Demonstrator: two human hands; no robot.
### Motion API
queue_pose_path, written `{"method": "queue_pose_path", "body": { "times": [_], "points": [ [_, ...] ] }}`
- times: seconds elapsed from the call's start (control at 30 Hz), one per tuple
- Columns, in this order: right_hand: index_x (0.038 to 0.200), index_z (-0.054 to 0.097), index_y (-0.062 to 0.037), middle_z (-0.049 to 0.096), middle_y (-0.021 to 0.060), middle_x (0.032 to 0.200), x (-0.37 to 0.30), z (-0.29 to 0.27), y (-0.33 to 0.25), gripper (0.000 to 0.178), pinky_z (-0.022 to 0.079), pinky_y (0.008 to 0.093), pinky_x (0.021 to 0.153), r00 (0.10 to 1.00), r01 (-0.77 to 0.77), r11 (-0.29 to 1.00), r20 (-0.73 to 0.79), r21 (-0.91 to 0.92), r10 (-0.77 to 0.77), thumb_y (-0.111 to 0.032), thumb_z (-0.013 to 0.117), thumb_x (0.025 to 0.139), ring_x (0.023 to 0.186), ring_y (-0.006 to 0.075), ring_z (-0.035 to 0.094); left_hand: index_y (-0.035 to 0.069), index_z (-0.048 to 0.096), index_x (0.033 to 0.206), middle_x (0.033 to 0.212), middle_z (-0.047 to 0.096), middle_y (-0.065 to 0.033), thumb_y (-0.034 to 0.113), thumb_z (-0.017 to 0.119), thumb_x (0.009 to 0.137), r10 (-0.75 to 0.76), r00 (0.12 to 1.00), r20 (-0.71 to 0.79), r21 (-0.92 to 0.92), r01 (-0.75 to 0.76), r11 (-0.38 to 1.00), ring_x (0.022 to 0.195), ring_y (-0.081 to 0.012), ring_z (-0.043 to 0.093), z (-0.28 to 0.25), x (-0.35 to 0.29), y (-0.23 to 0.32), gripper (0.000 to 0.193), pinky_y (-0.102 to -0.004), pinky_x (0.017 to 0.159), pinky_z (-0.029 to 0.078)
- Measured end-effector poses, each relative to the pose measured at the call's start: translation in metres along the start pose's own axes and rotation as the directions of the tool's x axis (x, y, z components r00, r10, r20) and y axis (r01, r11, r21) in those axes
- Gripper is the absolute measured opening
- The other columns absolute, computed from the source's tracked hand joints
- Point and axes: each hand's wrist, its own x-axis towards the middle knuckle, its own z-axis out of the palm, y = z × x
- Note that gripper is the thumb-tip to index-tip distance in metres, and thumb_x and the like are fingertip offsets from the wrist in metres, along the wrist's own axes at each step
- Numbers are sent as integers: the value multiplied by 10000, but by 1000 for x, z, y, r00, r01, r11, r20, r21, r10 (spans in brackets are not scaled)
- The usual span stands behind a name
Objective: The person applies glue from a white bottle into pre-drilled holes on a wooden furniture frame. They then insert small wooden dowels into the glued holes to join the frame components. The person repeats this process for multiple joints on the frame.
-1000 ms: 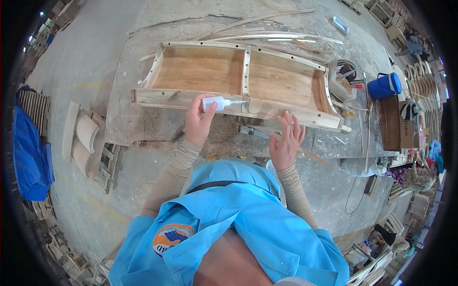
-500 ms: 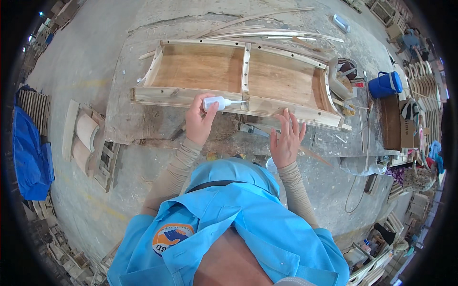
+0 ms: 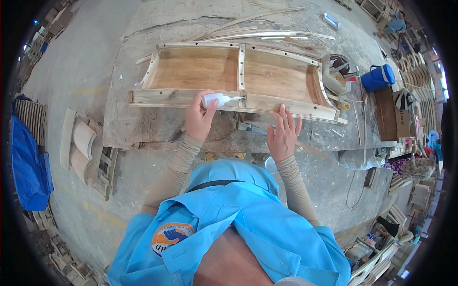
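Observation:
My left hand (image 3: pixel 199 118) is wrapped round a small white squeeze bottle (image 3: pixel 213 100) with a long thin nozzle. The bottle lies tilted sideways, its tip at the joint where the middle bar (image 3: pixel 242 70) meets the near rail of a curved wooden frame (image 3: pixel 179 97). Two brown panels (image 3: pixel 276 76) fill the frame, and dark holes dot its rails. My right hand (image 3: pixel 284 136) is open, fingers spread, with its fingertips at the near rail, right of the bottle. Whether liquid leaves the nozzle is too small to tell.
The frame rests on a worn worktable (image 3: pixel 143 128). Behind it lie thin wood strips (image 3: pixel 267 34). To the right stand an open container (image 3: pixel 332 78), a blue jug (image 3: pixel 378 77) and a cardboard box (image 3: pixel 403 121). Curved wooden parts (image 3: pixel 83 140) sit on the floor at left. Another person (image 3: pixel 395 24) is far right.
The view has shifted slightly, so the frame and table sit a little further left. The bottle's tip has come slightly closer to the joint; both hands keep nearly the same pose.

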Motion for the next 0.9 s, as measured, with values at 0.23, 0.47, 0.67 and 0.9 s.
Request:
{"method": "queue_pose_path", "body": {
  "times": [0.23, 0.47, 0.67, 0.9],
  "points": [
    [1163, 527, -95, 397, 148, 1404, -3, 5, -1, 368, 143, 528, 1099, 1000, -5, 1000, -12, -19, 5, -139, 565, 799, 1292, 288, 369, 36, 558, 1078, 940, 624, -49, 198, 595, 903, -11, 998, -64, -91, 5, 996, 823, -115, 569, -7, -2, -18, 241, -246, 683, 465],
    [1150, 518, -64, 388, 199, 1391, -1, 6, -4, 353, 166, 526, 1094, 999, -17, 999, -34, -34, 16, -130, 539, 803, 1297, 318, 358, 38, 545, 1063, 850, 565, -20, 252, 497, 956, -186, 982, 21, -488, 173, 855, 665, -78, 458, -18, -16, -15, 244, -232, 606, 392],
    [1168, 494, -59, 392, 213, 1373, -4, 1, -6, 362, 222, 506, 1077, 1000, -22, 1000, -15, -22, 21, -133, 534, 816, 1285, 332, 352, 28, 530, 1075, 805, 538, -21, 285, 473, 967, -228, 971, 66, -637, 217, 740, 652, -94, 445, -14, -22, -11, 285, -256, 604, 402],
    [1149, 504, -56, 404, 235, 1349, -3, 5, 6, 330, 302, 442, 1044, 998, 36, 999, -43, 23, -35, -126, 529, 828, 1254, 353, 375, 23, 524, 1078, 756, 496, -11, 341, 448, 970, -280, 957, 79, -666, 260, 700, 662, -105, 432, -7, -31, -10, 344, -284, 628, 406]
  ]
}}
